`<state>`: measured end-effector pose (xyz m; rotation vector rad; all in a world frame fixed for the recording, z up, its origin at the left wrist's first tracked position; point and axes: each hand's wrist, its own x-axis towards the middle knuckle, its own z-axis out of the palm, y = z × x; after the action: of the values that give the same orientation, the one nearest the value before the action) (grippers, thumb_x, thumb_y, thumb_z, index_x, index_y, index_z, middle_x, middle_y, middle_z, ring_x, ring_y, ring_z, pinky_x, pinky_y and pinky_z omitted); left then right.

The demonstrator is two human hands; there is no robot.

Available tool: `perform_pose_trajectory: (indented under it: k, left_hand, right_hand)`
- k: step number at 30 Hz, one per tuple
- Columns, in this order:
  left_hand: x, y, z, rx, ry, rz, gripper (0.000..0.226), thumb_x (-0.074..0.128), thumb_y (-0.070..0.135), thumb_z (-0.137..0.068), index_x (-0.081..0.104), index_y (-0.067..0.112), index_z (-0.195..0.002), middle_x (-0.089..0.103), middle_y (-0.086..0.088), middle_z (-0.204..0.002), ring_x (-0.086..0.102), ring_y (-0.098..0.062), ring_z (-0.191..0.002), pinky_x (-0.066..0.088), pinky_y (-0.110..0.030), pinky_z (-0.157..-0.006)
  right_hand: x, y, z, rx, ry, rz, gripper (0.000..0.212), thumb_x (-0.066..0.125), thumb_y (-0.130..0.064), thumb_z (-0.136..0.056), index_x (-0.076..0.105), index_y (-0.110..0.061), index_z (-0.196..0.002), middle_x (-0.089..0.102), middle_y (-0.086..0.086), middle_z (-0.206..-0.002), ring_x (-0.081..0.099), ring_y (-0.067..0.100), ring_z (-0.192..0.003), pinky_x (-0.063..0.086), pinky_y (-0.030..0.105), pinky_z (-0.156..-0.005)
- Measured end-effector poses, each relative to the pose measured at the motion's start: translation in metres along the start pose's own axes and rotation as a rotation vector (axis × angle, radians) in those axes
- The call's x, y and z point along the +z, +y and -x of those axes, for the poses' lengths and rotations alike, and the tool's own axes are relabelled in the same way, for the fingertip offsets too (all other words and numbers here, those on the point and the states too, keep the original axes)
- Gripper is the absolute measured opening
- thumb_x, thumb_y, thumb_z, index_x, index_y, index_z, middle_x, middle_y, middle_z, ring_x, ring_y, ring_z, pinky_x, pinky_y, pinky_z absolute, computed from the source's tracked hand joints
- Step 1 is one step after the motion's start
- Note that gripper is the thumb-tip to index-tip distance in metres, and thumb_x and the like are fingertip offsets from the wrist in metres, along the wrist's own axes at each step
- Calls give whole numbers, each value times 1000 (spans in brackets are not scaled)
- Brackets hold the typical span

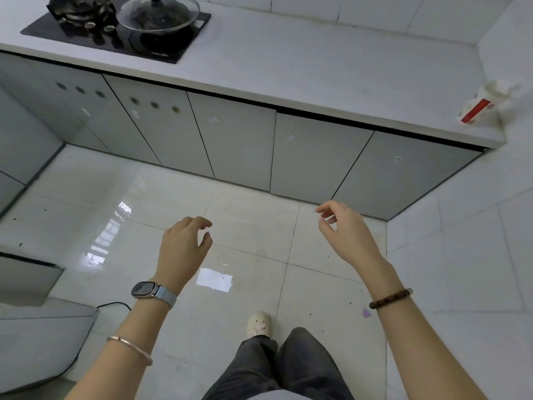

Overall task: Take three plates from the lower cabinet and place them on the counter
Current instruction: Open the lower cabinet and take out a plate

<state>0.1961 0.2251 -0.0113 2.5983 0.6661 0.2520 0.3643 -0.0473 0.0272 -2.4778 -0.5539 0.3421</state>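
At the upper left of the frame a glass-lidded wok (158,17) sits on the black stove (115,30) (its contents unclear), and the white counter (317,67) runs toward a bottle (487,103) at right. The lower cabinet doors (236,140) across the middle are all closed, so no plates show. Above the glossy tiled floor (245,226), the left hand (184,248) and right hand (346,229) hang empty, fingers loosely curled and apart.

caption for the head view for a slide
Both hands, left and right, empty before closed lower cabinet doors; no plates visible.
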Motion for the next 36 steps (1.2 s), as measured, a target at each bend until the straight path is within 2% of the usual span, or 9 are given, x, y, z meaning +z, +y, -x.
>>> perform_pose_trajectory:
  k: [8, 16, 24, 31, 36]
  left_hand:
    - [11, 3, -69, 37, -12, 6, 20, 63, 10, -84, 66, 15, -103, 68, -2, -93, 64, -25, -85, 52, -46, -80]
    - [27, 18, -168, 38, 25, -26, 19, 63, 9, -84, 67, 14, -102, 69, -3, -93, 64, -26, -83, 52, -44, -78]
    - [42, 38, -259, 11, 52, -23, 20, 64, 8, -83, 67, 15, -102, 68, -2, -92, 64, -25, -82, 53, -44, -77]
    - [47, 34, -308, -26, 46, -9, 20, 63, 8, -84, 67, 15, -102, 68, -2, -93, 64, -25, -84, 52, -45, -80]
    - [50, 18, -355, -6, 16, -1, 20, 63, 6, -83, 66, 14, -101, 68, -3, -93, 64, -27, -85, 52, -46, -80]
  right_hand:
    - [0, 3, -66, 37, -1, -52, 18, 53, -22, -91, 59, -26, -108, 60, -6, -104, 57, 11, -93, 48, 27, -77]
    - [-5, 7, -173, 18, 7, -181, 18, 54, -17, -89, 62, -22, -105, 62, -7, -98, 59, 9, -88, 52, 33, -84]
    - [-15, 12, -270, 86, -68, -297, 16, 54, -19, -92, 62, -23, -106, 61, -11, -94, 58, 4, -86, 56, 33, -77]
    - [-5, 13, -322, 132, -118, -315, 16, 54, -17, -93, 62, -21, -105, 62, -5, -97, 58, 4, -87, 44, 14, -70]
    - [3, 5, -351, 190, -136, -318, 16, 54, -18, -93, 62, -20, -107, 62, -5, -98, 60, 7, -89, 44, 12, -68]
